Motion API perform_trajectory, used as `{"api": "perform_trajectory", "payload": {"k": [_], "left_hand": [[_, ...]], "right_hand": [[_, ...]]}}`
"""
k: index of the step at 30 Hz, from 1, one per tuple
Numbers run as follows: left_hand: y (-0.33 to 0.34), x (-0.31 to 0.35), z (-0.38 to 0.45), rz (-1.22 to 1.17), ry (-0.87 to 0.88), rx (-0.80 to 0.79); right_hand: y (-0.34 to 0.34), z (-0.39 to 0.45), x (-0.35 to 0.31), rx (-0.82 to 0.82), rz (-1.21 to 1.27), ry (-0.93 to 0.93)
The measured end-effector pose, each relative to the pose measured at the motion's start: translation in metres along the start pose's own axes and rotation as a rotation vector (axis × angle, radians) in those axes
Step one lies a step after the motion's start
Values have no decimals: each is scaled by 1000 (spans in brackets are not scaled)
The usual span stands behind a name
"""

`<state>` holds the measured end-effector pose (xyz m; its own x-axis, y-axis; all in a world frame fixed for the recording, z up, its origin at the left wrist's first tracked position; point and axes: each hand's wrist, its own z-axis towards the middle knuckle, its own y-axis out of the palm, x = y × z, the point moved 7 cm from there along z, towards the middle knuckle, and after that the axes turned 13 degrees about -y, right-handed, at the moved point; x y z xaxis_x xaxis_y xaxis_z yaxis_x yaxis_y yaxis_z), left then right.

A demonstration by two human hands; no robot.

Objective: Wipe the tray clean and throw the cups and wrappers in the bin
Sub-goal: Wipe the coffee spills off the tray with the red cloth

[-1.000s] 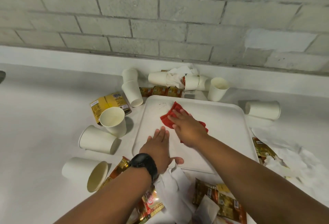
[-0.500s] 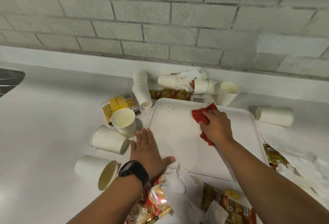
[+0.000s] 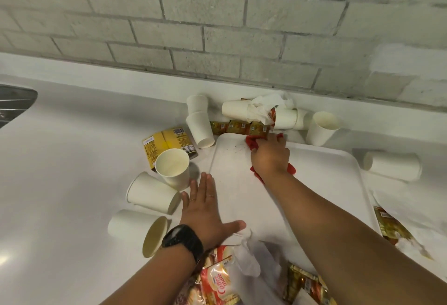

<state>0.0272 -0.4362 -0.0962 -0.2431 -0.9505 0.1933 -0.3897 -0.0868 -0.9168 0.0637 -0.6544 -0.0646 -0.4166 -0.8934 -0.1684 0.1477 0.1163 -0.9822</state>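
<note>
- I am seeing a white counter [image 3: 72, 171] running along a grey block wall [image 3: 217, 26]; compared with half a second ago, the view is sitting a little further back and to the left.
- A white tray [image 3: 326, 183] is lying flat on the counter in the middle, with faint dark smears near its far left corner.
- The right hand [image 3: 271, 157] is clenching a red cloth [image 3: 251, 143] and pressing it onto the tray; since the earlier picture it has been sliding toward the tray's far edge, nearer those smears.
- The left hand [image 3: 205, 212] is lying flat with straight fingers at the tray's near left corner, thumb on the tray, much as before; a black watch [image 3: 182, 239] is sitting on that wrist.
- White paper cups are ringing the tray: an upright cup [image 3: 173, 168] on the left, tipped ones beside it, and a lying cup [image 3: 393, 165] on the right.
- Wrappers are lying around: a yellow packet [image 3: 167, 145] at left and a creamer sachet [image 3: 217, 283] near me.
</note>
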Motion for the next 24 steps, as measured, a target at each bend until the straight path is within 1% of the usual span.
{"api": "perform_trajectory", "payload": {"k": [4,8,15,18,24], "left_hand": [[1,-1,1,14,10,22],[4,-3,3,0,32,-12],[7,-5,8,19,65,-94],[8,-6,9,-16,59,-82],[2,-6,7,-99,43,-77]], "right_hand": [[7,13,-47,-51,-3,-163],[16,14,-80,-131,-58,-316],[12,-6,-86,-146,-51,-466],[11,-30,-88,-165,-62,-585],[4,-87,-83,-210,46,-817]]}}
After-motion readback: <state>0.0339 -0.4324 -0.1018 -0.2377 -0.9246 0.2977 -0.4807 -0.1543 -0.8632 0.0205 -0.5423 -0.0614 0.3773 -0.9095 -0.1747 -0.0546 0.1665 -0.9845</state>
